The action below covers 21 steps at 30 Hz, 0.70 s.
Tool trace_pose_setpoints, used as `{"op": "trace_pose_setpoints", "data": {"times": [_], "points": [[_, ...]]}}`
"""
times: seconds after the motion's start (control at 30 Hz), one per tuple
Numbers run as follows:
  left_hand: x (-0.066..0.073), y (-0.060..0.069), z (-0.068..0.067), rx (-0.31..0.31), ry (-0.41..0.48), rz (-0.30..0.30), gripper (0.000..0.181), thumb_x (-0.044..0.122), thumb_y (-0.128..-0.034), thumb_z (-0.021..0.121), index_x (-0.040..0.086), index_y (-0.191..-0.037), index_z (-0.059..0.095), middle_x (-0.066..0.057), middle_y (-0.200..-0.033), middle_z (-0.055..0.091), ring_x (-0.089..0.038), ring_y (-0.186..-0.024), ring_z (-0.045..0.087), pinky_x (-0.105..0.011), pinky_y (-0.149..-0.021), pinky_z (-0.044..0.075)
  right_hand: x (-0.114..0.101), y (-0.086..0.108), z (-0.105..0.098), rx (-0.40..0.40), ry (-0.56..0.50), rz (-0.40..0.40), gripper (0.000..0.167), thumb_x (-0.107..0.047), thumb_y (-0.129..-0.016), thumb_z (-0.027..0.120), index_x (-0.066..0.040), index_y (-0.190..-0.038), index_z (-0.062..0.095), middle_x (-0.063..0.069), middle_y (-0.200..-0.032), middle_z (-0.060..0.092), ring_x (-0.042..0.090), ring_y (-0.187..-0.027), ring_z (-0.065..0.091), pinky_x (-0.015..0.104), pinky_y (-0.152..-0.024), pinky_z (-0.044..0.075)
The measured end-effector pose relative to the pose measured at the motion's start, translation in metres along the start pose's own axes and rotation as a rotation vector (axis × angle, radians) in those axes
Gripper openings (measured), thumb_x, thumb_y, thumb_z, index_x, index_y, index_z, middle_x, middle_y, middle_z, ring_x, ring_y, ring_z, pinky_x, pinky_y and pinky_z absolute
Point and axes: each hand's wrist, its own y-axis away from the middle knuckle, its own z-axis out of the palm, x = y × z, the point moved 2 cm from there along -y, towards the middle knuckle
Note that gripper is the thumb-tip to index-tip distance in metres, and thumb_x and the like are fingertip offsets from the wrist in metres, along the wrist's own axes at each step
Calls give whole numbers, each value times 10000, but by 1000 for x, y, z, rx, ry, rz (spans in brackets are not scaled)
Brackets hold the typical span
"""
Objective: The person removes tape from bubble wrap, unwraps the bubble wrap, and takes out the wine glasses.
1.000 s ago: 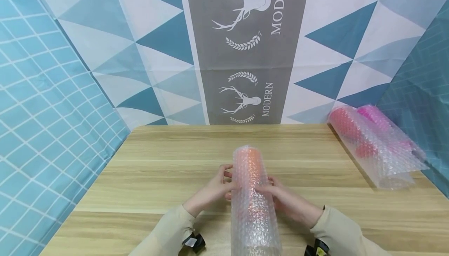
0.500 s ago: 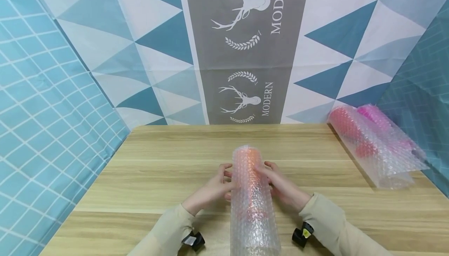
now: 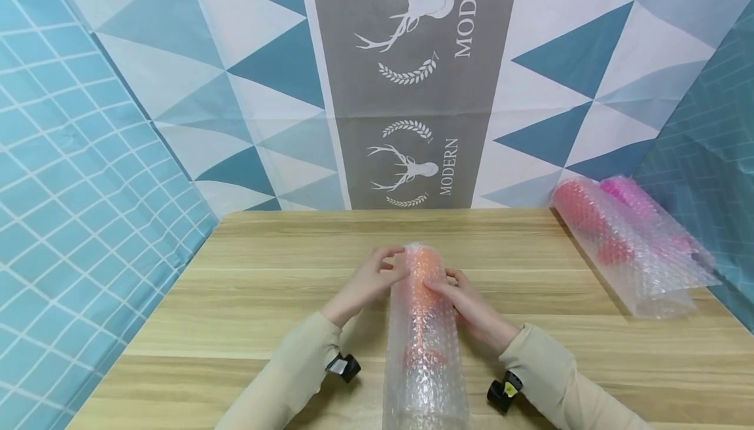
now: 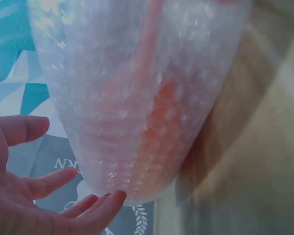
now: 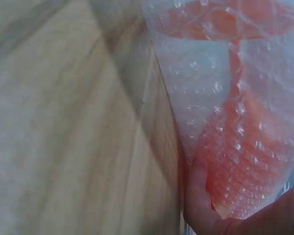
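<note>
A long roll of bubble wrap [image 3: 425, 391] lies lengthwise on the table, with an orange stemmed goblet [image 3: 425, 279] inside its far end. Through the wrap in the right wrist view, the goblet's round foot [image 5: 225, 22], thin stem and bowl can be made out. My right hand [image 3: 471, 305] grips the roll from the right, thumb on top and fingers along its side. At the far left end of the roll is my left hand [image 3: 374, 279], fingers spread. In the left wrist view a fingertip [image 4: 118, 196] meets or nearly meets the wrap's end.
Two more bubble-wrapped bundles, one red [image 3: 580, 207] and one pink [image 3: 633, 197], lie at the table's back right corner. The wooden table [image 3: 283, 240] ends at a patterned cloth backdrop [image 3: 406, 103], with a blue tiled-pattern sheet [image 3: 88, 188] on the left.
My right hand first slid farther along the roll, with its thumb higher up. My left hand then moved forward and right to the roll's far end. The roll's near part shifted slightly left.
</note>
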Motion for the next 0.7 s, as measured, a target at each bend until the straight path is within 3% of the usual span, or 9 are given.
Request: {"op": "trace_pose_setpoints", "data": {"times": [0.3, 0.43, 0.7], "points": [[15, -24, 9, 124, -309, 139, 312, 291, -836, 624, 116, -1094, 633, -137, -1176, 516, -288, -1079, 508, -458, -916, 421, -1, -2, 0, 17, 8, 4, 702, -351, -823, 612, -65, -1357, 256, 209, -1221, 462, 249, -950, 569, 391, -793, 512], [19, -29, 12, 143, -431, 187, 261, 258, -836, 627, 115, -1053, 652, -125, -1160, 555, -280, -1069, 528, -446, -927, 420, -2, -1, 1, 17, 12, -2, 716, -353, -818, 615, -61, -1359, 248, 211, -1182, 480, 238, -895, 587, 388, -757, 526], [22, -34, 11, 121, -503, 222, 190, 186, -826, 644, 94, -989, 681, -104, -1114, 622, -277, -1073, 557, -446, -966, 408, 1, -3, 1, 37, 16, -6, 693, -339, -823, 614, -40, -1341, 263, 217, -1178, 462, 231, -887, 582, 386, -743, 531]]}}
